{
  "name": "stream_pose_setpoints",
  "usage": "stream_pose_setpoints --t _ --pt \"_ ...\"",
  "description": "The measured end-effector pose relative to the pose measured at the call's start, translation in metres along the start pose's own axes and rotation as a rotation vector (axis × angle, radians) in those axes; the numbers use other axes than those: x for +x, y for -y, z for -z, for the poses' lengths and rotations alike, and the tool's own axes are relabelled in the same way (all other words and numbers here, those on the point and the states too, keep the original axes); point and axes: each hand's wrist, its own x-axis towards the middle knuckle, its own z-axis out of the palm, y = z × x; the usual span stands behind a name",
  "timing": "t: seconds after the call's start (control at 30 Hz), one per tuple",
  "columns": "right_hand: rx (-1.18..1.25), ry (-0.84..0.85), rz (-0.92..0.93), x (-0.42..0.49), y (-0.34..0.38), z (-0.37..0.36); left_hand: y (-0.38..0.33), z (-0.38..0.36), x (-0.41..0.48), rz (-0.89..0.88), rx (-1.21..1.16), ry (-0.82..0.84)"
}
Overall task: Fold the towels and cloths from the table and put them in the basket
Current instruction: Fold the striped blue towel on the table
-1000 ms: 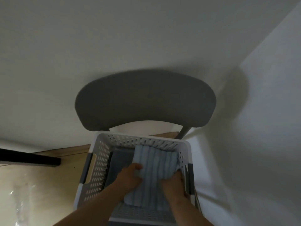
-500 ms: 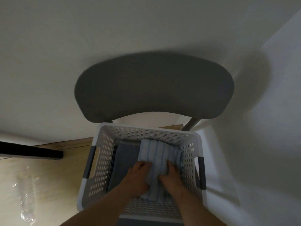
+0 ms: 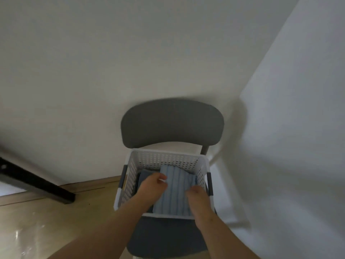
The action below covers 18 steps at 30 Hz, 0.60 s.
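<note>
Where the pale wall (image 3: 130, 53) met the wooden floor (image 3: 37, 221), a grey chair (image 3: 171, 124) stood with its back to the wall, and I took it to be there so that the basket sat at an easy height. To its left a black leg (image 3: 43, 186) of some piece of furniture slanted down to the floor; whether it belonged to the worktop I could not tell. On the chair's seat stood the white perforated basket (image 3: 164, 159), close under the backrest. Inside it, on the right-hand side, lay the pale blue towel (image 3: 177, 186), folded into a ribbed oblong that ran from the back wall to the front rim. A darker grey cloth (image 3: 146, 173) lay folded just beside it on the left, so the two seemed packed side by side to share the space. Both of the person's arms reached down into the basket. The left hand (image 3: 152, 187) had its fingers curled at the towel's left edge, grasping it, probably to seat it square against the grey cloth. The right hand (image 3: 198, 200) sat on the towel's right side with its fingers bent down, and I could not tell whether it gripped or only pressed. I judged the placing nearly done, with only the letting go left
</note>
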Motion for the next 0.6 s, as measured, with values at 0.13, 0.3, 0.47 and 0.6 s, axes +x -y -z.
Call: stream_pose_setpoints --t 0.13,0.3,0.47,0.6 --pt "0.026 0.011 0.091 -0.064 0.002 0.01 -0.002 0.001 -0.074 -0.024 -0.147 -0.058" --pt "0.115 0.064 0.225 -0.153 -0.042 0.016 0.022 -0.016 -0.188 -0.068 -0.305 -0.137" --pt "0.145 0.13 0.219 -0.237 -0.106 0.018 0.056 -0.029 -0.302 -0.052 -0.376 -0.185" --pt "0.133 0.149 0.276 -0.303 -0.145 0.016 0.083 -0.031 -0.382 -0.078 -0.401 -0.23"
